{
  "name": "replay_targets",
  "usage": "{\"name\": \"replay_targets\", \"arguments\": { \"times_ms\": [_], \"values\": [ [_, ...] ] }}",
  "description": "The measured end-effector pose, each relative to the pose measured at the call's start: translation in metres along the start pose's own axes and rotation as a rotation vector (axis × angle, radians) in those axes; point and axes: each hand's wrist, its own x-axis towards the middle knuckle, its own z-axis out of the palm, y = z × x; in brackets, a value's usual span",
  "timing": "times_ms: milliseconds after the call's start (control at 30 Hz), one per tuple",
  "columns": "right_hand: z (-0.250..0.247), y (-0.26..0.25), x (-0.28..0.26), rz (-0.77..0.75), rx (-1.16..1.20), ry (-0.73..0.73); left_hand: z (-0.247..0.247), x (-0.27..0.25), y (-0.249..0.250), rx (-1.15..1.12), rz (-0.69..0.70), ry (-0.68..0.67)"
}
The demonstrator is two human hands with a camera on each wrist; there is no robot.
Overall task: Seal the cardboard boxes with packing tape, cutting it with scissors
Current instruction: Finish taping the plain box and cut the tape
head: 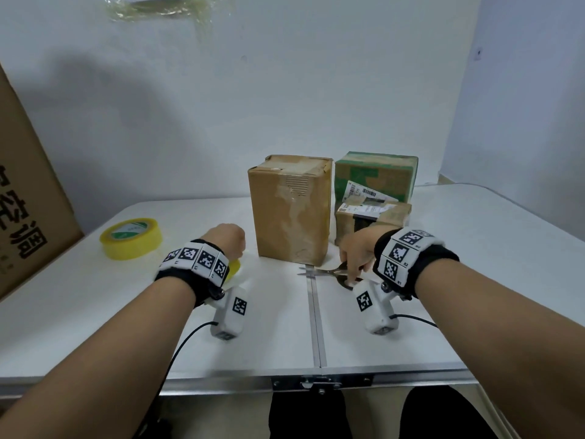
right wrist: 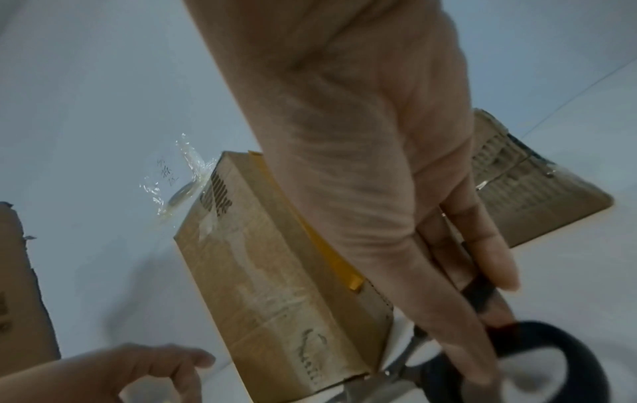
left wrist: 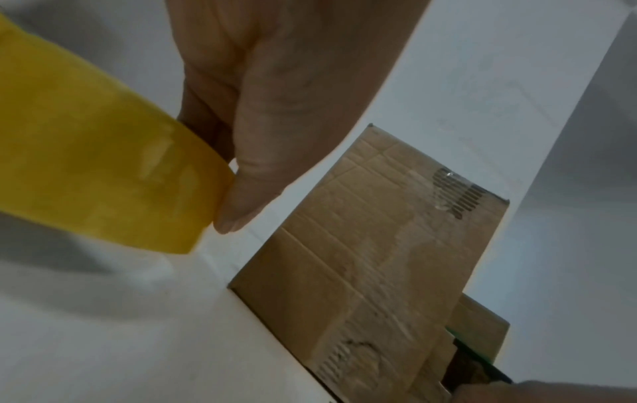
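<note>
- We see a white folding table (head: pixel 95 312) with three cardboard boxes standing near its far edge, in front of a pale wall (head: pixel 221 106).
- The tall brown box (head: pixel 289 207) stands upright in the middle. In the right wrist view a yellow strip of tape (right wrist: pixel 310 234) runs down one of its sides.
- Just to the right of it there is a green box (head: pixel 376 175), and a small brown box (head: pixel 373 218) with paper labels stands in front of the green one.
- Our left hand (head: pixel 226 240) is close to the left side of the tall box. In the left wrist view its thumb and fingers pinch a yellow tape (left wrist: pixel 103 169); how much of the tape is there, we cannot tell.
- A second roll of yellow tape (head: pixel 131 237) lies flat on the table, further left, apart from the hand.
- Our right hand (head: pixel 356 251) is low at the table, just in front of the small brown box. Its fingers are curled around the black handles of the scissors (head: pixel 329 273).
- The scissors lie almost flat, the blades point to the left, near the bottom right corner of the tall box and over the metal seam (head: pixel 316 327) of the table. The blades look slightly apart.
- A big cardboard sheet (head: pixel 28 201) with dark print leans at the left edge.
</note>
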Motion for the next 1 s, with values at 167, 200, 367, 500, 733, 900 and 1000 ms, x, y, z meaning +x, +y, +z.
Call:
{"name": "replay_targets", "arguments": {
  "times_ms": [167, 200, 367, 500, 733, 900, 1000],
  "values": [
    [0.01, 0.003, 0.007, -0.033, -0.055, 0.157, 0.013, 0.009, -0.002, 0.039, 0.075, -0.046],
    [0.01, 0.004, 0.007, -0.051, -0.05, 0.174, 0.015, 0.007, -0.002, 0.042, 0.087, -0.078],
    [0.003, 0.01, -0.004, -0.172, 0.322, 0.418, 0.0, -0.006, 0.002, 0.07, -0.091, 0.006],
    [-0.03, 0.013, -0.021, -0.119, 0.703, 1.058, -0.058, -0.009, 0.005, -0.094, -0.053, 0.36],
    [-0.078, -0.029, -0.006, -0.344, 0.407, 1.253, -0.08, 0.008, 0.031, -0.458, 0.306, 0.361],
    [-0.068, -0.036, 0.026, -0.165, 0.114, 1.22, -0.062, 0.014, 0.032, -0.586, 0.301, 0.47],
    [-0.064, -0.032, 0.031, -0.158, -0.017, 1.237, -0.059, 0.018, 0.034, -0.599, 0.305, 0.498]
  ]
}}
